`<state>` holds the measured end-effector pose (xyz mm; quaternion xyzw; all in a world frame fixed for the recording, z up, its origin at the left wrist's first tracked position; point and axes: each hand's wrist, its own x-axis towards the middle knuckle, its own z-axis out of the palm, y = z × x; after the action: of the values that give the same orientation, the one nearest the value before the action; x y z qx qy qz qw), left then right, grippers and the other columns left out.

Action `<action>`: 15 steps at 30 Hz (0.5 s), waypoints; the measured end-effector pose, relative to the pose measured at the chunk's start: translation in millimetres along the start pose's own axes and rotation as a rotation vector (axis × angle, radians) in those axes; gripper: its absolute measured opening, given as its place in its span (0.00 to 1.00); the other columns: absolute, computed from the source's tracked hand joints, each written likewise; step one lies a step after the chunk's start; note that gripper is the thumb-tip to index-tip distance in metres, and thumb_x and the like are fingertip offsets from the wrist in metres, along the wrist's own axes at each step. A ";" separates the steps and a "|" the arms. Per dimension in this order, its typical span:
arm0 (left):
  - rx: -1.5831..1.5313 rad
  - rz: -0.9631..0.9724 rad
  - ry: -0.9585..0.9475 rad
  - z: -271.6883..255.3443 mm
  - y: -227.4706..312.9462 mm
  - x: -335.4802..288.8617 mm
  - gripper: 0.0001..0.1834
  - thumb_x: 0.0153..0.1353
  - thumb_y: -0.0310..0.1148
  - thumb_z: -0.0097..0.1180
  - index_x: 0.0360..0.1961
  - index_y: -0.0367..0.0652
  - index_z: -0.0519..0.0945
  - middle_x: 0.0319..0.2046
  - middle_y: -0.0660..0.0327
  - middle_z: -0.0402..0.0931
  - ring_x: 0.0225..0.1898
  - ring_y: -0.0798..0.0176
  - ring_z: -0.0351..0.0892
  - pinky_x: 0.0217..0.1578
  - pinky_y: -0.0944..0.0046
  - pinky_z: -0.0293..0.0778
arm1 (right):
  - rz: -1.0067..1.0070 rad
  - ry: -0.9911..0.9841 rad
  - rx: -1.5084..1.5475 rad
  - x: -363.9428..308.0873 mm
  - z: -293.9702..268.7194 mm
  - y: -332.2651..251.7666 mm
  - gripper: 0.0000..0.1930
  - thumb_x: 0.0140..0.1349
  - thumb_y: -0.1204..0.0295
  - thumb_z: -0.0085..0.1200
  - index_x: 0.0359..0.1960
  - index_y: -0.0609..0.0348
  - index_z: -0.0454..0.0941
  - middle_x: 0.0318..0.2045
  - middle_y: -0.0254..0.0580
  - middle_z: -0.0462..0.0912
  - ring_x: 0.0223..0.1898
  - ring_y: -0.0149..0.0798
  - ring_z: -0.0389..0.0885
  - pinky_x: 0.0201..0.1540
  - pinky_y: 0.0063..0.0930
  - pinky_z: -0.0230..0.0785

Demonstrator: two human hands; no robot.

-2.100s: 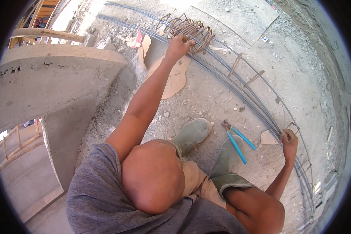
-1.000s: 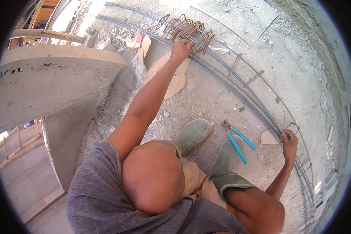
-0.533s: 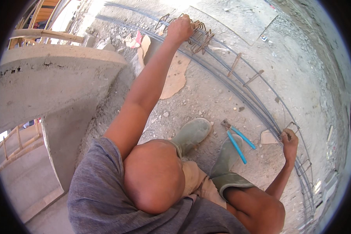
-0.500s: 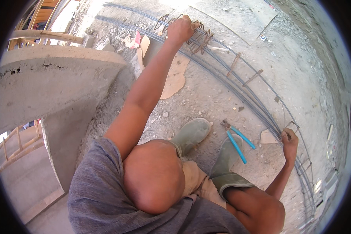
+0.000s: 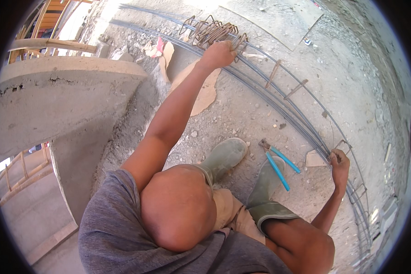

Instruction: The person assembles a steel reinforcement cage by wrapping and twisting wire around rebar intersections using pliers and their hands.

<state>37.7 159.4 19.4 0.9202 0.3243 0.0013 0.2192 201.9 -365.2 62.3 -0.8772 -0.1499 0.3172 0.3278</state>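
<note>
Several long steel reinforcing bars (image 5: 278, 103) curve across the ground in front of me. A cluster of bent, rusty stirrups (image 5: 213, 32) hangs around them at the far middle. My left hand (image 5: 218, 55) is closed at the near right side of this cluster, its fingers curled round a stirrup (image 5: 240, 42); the fingertips are partly hidden. On the right, my right hand (image 5: 339, 165) is pinched on another stirrup (image 5: 344, 146), beside the bars. Between my hands, two more stirrups (image 5: 296, 90) stand spaced along the bars. Blue-handled end-cutting pliers (image 5: 278, 165) lie open on the ground by my boots.
My green rubber boots (image 5: 226, 155) stand on gravelly ground near the pliers. Torn brown paper (image 5: 205, 93) lies under the bars. A concrete wall (image 5: 68, 100) rises at left, with wooden poles (image 5: 55, 42) behind. A flat sheet (image 5: 274, 20) lies at the far side.
My left hand has moved from the top of the stirrup cluster toward me, uncovering the stirrups, which now sit bunched closer together. My right hand has stayed in place.
</note>
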 end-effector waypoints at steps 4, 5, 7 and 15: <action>-0.302 0.010 -0.172 -22.1 -3.7 -5.3 0.15 0.61 0.43 0.59 0.33 0.40 0.79 0.32 0.53 0.81 0.36 0.54 0.80 0.38 0.55 0.73 | 0.022 0.022 0.015 -4.8 -0.6 0.5 0.08 0.64 0.75 0.54 0.41 0.67 0.79 0.27 0.34 0.77 0.28 0.27 0.72 0.33 0.23 0.66; -0.390 0.003 -0.260 -29.4 2.2 -8.5 0.14 0.62 0.42 0.58 0.33 0.40 0.78 0.31 0.54 0.80 0.34 0.56 0.79 0.37 0.57 0.73 | 0.023 0.026 -0.005 -6.1 -2.2 3.1 0.09 0.65 0.75 0.53 0.42 0.68 0.79 0.27 0.34 0.78 0.28 0.26 0.72 0.33 0.23 0.66; -0.402 0.098 -0.261 -26.2 -8.6 -14.2 0.12 0.63 0.39 0.58 0.34 0.40 0.78 0.29 0.57 0.78 0.33 0.60 0.76 0.35 0.59 0.71 | 0.002 0.020 -0.033 -4.0 -2.1 5.3 0.09 0.65 0.76 0.52 0.43 0.69 0.78 0.28 0.35 0.79 0.28 0.26 0.72 0.33 0.22 0.66; -0.494 -0.003 -0.172 -6.0 -23.6 -18.1 0.11 0.63 0.37 0.59 0.40 0.41 0.78 0.29 0.59 0.77 0.34 0.63 0.75 0.36 0.60 0.72 | -0.009 -0.008 0.009 -0.7 -0.4 2.4 0.09 0.64 0.75 0.54 0.42 0.68 0.79 0.26 0.34 0.76 0.28 0.27 0.71 0.33 0.23 0.65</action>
<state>8.5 167.4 17.7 0.8349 0.2957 0.0019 0.4642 201.8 -367.5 61.3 -0.8738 -0.1538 0.3200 0.3324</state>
